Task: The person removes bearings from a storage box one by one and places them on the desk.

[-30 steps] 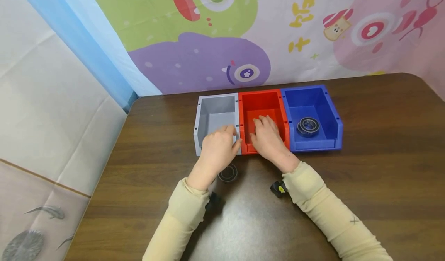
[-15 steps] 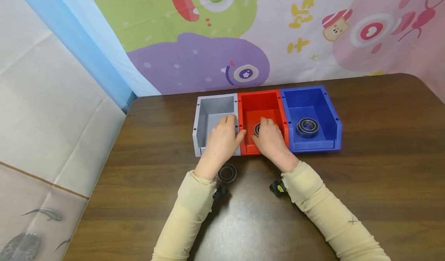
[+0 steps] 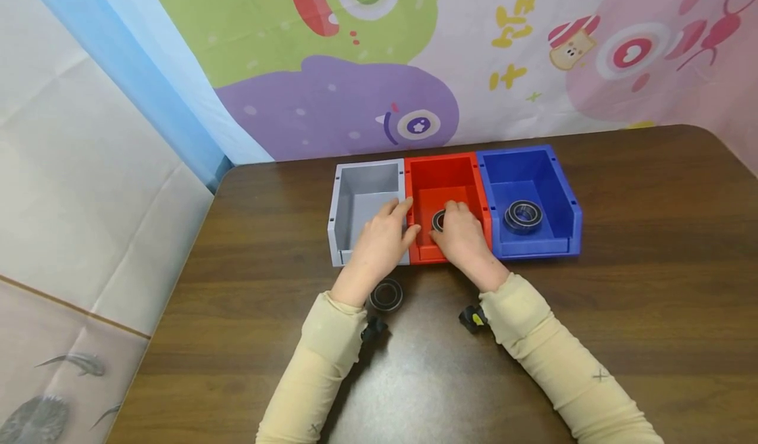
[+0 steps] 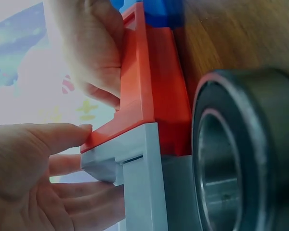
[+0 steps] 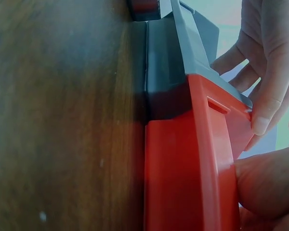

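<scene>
1. Yellow lettering (image 3: 514, 21) decorates a printed backdrop (image 3: 491, 112) beyond the far edge of the worktop (image 3: 639, 233), its wording unreadable; a plus-shaped sign (image 3: 507, 77) sits beneath.
2. An X (image 3: 601, 375) marks each pale sleeve (image 3: 562, 345).

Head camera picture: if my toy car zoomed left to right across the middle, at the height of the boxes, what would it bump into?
Pale wall → grey box → red box → blue box. Both hands overlap boxes, so I left them out.
</scene>
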Motion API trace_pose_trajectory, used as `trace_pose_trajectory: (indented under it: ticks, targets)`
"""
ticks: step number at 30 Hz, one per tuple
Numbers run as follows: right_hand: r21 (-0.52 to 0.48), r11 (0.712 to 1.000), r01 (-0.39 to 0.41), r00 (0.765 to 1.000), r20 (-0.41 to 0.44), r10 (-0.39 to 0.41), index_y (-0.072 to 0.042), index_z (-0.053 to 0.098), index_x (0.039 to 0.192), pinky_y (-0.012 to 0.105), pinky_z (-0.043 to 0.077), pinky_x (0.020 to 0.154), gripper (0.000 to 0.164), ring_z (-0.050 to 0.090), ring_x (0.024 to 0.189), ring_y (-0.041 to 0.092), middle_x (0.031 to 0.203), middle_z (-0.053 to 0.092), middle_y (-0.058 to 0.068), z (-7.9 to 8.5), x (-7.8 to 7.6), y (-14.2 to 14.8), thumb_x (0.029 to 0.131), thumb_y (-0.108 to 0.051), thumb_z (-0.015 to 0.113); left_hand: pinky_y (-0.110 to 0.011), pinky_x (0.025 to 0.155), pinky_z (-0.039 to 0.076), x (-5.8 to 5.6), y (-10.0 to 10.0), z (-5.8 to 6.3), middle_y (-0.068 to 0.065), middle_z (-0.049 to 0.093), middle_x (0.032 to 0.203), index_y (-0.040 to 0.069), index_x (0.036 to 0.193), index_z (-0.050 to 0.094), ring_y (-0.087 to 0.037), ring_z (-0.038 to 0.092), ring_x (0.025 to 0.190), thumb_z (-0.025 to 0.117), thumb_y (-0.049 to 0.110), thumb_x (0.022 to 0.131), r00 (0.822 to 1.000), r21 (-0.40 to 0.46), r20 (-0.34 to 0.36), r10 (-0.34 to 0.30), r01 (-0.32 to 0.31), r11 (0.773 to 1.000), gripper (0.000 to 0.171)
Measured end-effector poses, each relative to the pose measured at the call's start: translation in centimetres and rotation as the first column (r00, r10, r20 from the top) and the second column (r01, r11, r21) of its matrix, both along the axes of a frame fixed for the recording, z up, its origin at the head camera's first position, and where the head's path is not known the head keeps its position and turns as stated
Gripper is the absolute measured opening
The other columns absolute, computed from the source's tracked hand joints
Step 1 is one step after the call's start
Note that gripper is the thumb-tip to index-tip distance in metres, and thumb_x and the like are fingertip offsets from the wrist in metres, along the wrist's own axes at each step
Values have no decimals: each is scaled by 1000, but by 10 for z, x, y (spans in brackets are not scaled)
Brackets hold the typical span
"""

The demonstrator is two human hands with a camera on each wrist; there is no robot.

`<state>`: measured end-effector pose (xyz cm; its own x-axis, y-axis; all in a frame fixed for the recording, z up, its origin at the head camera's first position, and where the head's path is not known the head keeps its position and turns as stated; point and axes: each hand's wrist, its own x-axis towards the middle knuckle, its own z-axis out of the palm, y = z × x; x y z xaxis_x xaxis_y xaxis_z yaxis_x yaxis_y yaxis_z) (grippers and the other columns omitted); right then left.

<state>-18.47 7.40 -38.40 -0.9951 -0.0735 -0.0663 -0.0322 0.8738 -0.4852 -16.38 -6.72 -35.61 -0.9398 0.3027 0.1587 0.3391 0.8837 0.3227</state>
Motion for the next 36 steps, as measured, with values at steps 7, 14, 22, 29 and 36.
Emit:
trace_pose_trajectory:
  ticks: [7, 14, 22, 29, 36]
  targets:
    - [1, 1000, -7, 1000, -1, 7, 10, 43, 121, 48, 46, 87, 52, 56, 96, 37, 111, 50, 26, 0, 0, 1, 82, -19, 64, -45, 84, 49, 1, 3, -1, -21, 50, 128, 6, 133, 46, -37, 60, 101, 56, 24, 90, 1000, 0, -2, -2, 2, 1000, 47]
    - [4, 1000, -13, 1000, -12, 13, 11, 43, 120, 48, 46, 87, 51, 56, 95, 38, 110, 50, 26, -1, 0, 2, 83, -18, 63, -44, 80, 51, 3, 5, -2, -24, 49, 128, 3, 132, 45, -38, 61, 95, 56, 21, 90, 1000, 2, -24, -2, 3, 1000, 47]
    - [-1, 1000, -8, 1000, -10, 8, 10, 43, 120, 48, 46, 87, 50, 56, 95, 38, 110, 50, 26, -2, 0, 1, 83, -18, 63, -44, 78, 51, 4, 6, -3, -25, 49, 128, 2, 132, 45, -39, 62, 92, 55, 20, 90, 1000, 2, -30, 2, -2, 1000, 47]
    - [-6, 1000, -4, 1000, -10, 3, 10, 43, 122, 48, 47, 87, 51, 56, 95, 37, 111, 50, 26, -2, 0, 1, 83, -17, 62, -44, 78, 51, 3, 5, -3, -25, 48, 128, 2, 133, 44, -39, 62, 91, 55, 19, 90, 1000, 1, -26, -5, 5, 1000, 48]
    - [-13, 1000, -5, 1000, -19, 5, 10, 43, 121, 48, 47, 86, 51, 56, 95, 38, 110, 50, 26, -3, 0, 1, 83, -18, 63, -43, 79, 51, 2, 4, -4, -25, 48, 128, 2, 132, 45, -39, 62, 93, 55, 20, 90, 1000, -4, -24, -15, 15, 1000, 47]
